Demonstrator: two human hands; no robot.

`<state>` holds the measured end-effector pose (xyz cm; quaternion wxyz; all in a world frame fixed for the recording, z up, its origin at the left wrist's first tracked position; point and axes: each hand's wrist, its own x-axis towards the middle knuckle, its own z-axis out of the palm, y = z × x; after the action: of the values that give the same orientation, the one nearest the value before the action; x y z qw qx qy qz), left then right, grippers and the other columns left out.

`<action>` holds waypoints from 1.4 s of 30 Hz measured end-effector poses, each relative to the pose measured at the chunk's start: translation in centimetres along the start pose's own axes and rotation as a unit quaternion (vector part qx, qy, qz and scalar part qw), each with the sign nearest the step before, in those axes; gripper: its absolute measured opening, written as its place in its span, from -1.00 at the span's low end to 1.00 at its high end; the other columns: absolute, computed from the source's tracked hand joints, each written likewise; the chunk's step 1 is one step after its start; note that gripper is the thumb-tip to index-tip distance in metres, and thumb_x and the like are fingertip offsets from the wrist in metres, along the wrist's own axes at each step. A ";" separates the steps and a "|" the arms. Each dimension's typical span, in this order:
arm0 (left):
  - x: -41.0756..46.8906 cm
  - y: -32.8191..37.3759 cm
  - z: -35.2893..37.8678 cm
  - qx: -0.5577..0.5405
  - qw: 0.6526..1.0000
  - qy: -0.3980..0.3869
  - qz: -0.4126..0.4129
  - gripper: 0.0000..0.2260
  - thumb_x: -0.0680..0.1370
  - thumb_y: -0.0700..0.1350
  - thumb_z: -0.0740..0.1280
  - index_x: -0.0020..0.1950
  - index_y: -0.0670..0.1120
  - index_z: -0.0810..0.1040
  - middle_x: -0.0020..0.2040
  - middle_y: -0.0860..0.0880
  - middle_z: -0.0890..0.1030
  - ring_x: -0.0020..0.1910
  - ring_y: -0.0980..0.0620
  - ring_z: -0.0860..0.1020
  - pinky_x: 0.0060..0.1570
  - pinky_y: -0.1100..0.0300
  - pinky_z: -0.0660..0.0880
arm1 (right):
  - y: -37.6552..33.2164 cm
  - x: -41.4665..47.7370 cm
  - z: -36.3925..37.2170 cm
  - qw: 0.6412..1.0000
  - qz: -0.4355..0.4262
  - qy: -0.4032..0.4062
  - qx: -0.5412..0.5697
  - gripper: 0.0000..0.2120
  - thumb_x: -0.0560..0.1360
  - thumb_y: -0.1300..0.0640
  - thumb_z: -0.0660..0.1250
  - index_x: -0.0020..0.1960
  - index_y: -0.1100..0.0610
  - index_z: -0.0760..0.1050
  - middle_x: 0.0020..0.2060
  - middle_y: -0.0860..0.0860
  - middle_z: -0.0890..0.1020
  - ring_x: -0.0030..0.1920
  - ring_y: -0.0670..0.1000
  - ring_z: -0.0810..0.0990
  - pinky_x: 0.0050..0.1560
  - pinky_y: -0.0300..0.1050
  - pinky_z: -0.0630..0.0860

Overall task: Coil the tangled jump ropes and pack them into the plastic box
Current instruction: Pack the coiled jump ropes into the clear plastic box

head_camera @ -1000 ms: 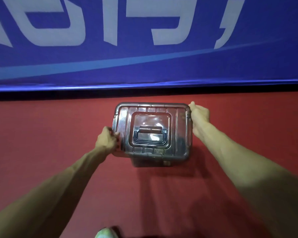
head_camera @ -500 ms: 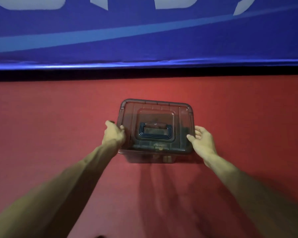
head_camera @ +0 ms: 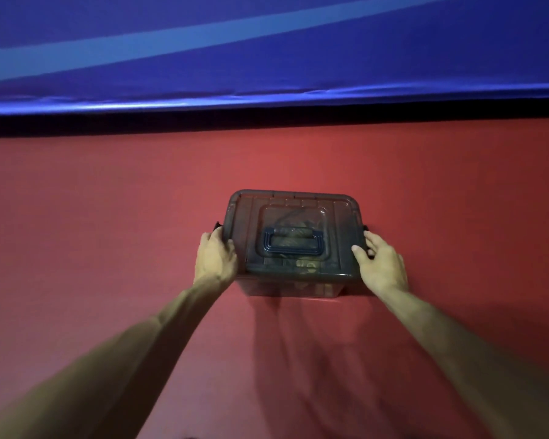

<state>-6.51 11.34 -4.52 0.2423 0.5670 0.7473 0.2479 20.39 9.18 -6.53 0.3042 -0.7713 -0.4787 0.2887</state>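
A smoky translucent plastic box (head_camera: 341, 223) stands on the red floor with its lid on and a dark blue handle (head_camera: 293, 245) lying flat on top. Coiled jump ropes (head_camera: 290, 218) show dimly through the lid. My left hand (head_camera: 216, 259) grips the box's left edge, with its fingers curled over the black side latch (head_camera: 216, 225) and its thumb on the lid. At the right side, my right hand (head_camera: 381, 264) rests its thumb on the lid rim and touches the right latch (head_camera: 365, 230) with its fingers.
The red floor (head_camera: 108, 248) spreads out on all sides of the box. A blue banner wall (head_camera: 267, 58) with a dark gap under it runs across the back, a short way behind the box.
My right hand slid from the box's far right corner to its right side latch. My left hand shifted up to the left latch. The box now sits level on the floor.
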 end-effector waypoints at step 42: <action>0.4 -0.7 0.7 -0.107 0.983 0.071 -0.133 -0.66 0.47 -0.20 0.43 0.25 -0.09 0.62 0.07 -0.11 0.69 0.03 -0.04 0.66 0.17 0.09 0.56 | -1.9 1.2 0.3 0.969 0.186 0.073 0.148 -0.67 0.43 0.24 0.49 0.15 0.29 0.55 0.02 0.10 0.65 0.15 0.15 0.59 0.15 -0.07 0.47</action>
<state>-6.70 11.66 -5.55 0.2789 0.4144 0.8004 0.3313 19.58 10.96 -5.49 0.3907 -0.8120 -0.2554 0.3504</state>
